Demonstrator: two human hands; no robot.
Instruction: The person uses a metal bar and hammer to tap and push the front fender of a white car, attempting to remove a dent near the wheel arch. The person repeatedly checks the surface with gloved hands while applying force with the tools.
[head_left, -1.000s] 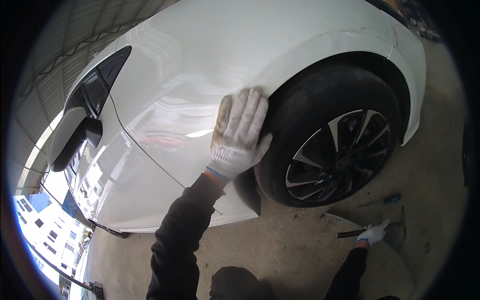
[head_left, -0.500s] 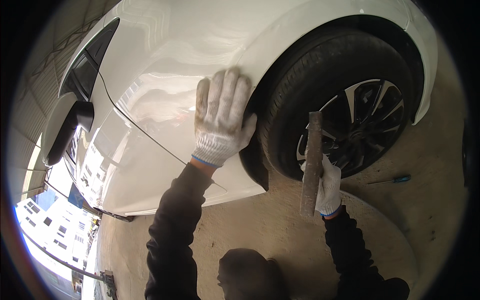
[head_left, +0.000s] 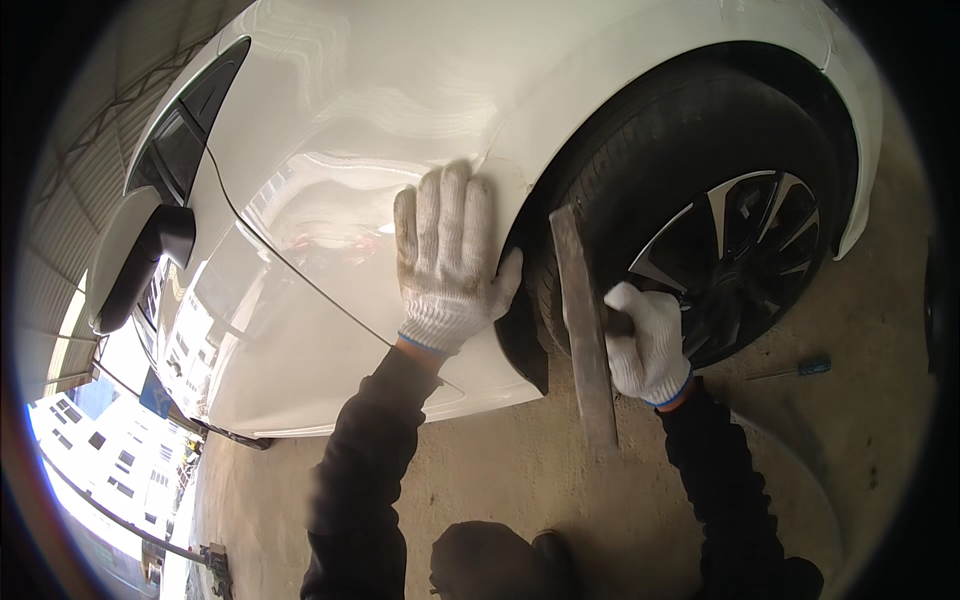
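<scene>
Four left-hand fingers point(head_left: 451, 215) lie flat, unclenched, on the panel point(head_left: 350, 225); the right hand point(head_left: 650, 345) grips a bar point(head_left: 584, 325) left of its fingers, and slack could swing it into the tyre point(head_left: 640, 170).

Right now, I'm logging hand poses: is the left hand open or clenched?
Open: the left hand lies flat against the white car panel, its gloved fingers extended.

The left hand in a white knitted glove point(head_left: 445, 255) lies on the curved white car fender point(head_left: 340, 230); the round black-tyred wheel point(head_left: 735, 265) is at its three o'clock, the rounded white-and-black door mirror point(head_left: 140, 260) at nine. The right hand in a matching glove point(head_left: 650, 345) has the long grey bar-shaped tool point(head_left: 585, 330) at nine o'clock and, on the brown floor point(head_left: 480, 460), the slim blue-handled screwdriver point(head_left: 815, 368) at three.
</scene>
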